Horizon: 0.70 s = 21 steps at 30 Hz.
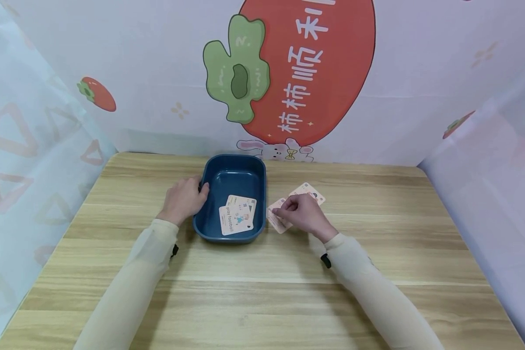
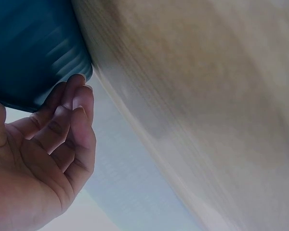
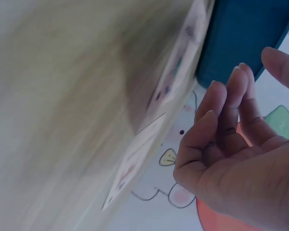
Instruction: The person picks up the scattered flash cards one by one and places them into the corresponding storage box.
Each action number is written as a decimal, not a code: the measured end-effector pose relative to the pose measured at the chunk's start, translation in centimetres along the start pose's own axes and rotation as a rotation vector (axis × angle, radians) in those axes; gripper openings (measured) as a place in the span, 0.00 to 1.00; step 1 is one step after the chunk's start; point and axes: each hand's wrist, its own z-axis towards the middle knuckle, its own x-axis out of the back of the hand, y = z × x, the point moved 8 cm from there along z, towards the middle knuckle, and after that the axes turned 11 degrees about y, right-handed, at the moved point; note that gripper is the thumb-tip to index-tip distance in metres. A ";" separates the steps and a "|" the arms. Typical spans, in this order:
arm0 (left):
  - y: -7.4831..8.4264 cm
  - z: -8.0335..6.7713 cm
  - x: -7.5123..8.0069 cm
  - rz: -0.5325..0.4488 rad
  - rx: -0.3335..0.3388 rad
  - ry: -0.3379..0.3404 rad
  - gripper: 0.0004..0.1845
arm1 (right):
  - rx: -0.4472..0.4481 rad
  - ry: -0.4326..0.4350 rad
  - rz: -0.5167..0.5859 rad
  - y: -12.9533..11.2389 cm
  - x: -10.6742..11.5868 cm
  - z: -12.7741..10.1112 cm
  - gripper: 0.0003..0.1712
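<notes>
From the head view, my left hand point(image 1: 184, 198) rested against the left rim of the blue tray point(image 1: 210, 228), which sat on the worktop point(image 1: 262, 291) just left of the frame's centre. My fingers lay fairly straight along that rim, a relaxed grip holding nothing. Two cards lay inside the tray, overlapping; the front card point(image 1: 236, 219) read "play football" and the second card point(image 1: 244, 202) peeked out behind it. My right hand point(image 1: 303, 214) sat just right of the tray, fingers curled down onto a pink card point(image 1: 278, 223) lying on the worktop, pinching its edge. Another loose card point(image 1: 308, 191) lay just beyond that hand, towards the backdrop.

In the left wrist view, blurred, my fingertips point(image 2: 77, 84) touched the tray's dark outer wall point(image 2: 29, 53) in the upper left of the frame, fingers loosely extended.

In the right wrist view, also blurred, my fingers point(image 3: 221, 110) were bent in the right half of the frame, near two cards point(image 3: 135, 154) lying on the worktop, with the tray's wall point(image 3: 241, 38) at the upper right. Here I could not tell whether they touched a card.
</notes>
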 end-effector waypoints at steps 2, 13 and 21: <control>0.0 0.0 0.0 0.005 -0.003 0.000 0.24 | 0.010 0.006 -0.007 0.2 0.3 -0.1 0.13; 0.3 0.0 0.2 -0.013 -0.019 0.023 0.18 | 0.018 0.026 -0.086 2.0 1.2 -0.8 0.14; 0.3 0.0 0.3 -0.016 -0.019 0.027 0.17 | 0.040 0.057 -0.167 2.4 1.8 -1.2 0.18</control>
